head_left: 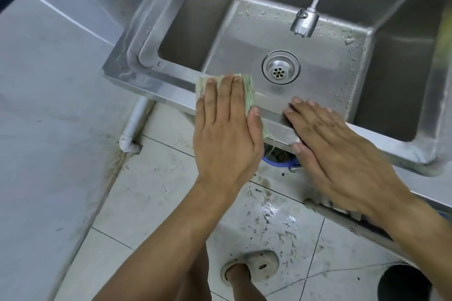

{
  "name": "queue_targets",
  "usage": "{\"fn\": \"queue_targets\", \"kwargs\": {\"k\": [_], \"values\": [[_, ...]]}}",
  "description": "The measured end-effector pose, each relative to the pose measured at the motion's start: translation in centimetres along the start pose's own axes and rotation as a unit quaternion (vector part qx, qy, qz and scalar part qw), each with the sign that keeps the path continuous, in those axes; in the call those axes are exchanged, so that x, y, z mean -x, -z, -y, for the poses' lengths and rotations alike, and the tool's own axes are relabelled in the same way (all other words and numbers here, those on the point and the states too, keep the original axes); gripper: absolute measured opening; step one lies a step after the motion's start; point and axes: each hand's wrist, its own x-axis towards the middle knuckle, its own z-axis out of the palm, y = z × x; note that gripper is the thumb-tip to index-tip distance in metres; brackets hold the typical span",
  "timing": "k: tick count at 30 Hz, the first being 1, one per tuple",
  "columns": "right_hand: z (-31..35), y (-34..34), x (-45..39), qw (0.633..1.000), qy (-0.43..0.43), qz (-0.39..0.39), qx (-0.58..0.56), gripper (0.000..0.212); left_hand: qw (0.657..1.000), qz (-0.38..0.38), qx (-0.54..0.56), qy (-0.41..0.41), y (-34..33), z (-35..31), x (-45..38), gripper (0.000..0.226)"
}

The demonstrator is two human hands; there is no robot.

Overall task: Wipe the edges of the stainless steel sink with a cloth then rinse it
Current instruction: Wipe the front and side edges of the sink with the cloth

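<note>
Left hand (pixel 226 129) lies flat, fingers straight, pressing a pale green cloth (pixel 248 91) onto the near edge of the stainless steel sink (pixel 168 80); right hand (pixel 342 154) rests flat beside it on the same edge, fingers straight, holding nothing; drain (pixel 280 67) in basin floor; faucet head (pixel 304 22) hangs above; droplets on basin.

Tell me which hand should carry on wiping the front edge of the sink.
Left. The left hand already presses the cloth flat on the sink's front edge; the right hand rests bare on that edge, probably bracing.
</note>
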Motion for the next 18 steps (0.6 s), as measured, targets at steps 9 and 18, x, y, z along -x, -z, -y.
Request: {"fn": "queue_targets", "kwargs": {"k": [9, 18], "values": [[-0.7, 0.7, -2.1, 0.996, 0.063, 0.055, 0.011, 0.062, 0.992, 0.059, 0.001, -0.115, 1.6, 6.7, -2.9, 0.059], [0.4, 0.2, -3.3, 0.996, 0.077, -0.020, -0.036, 0.058, 0.979, 0.087, -0.010, -0.183, 1.8, 5.2, -1.4, 0.060]]}}
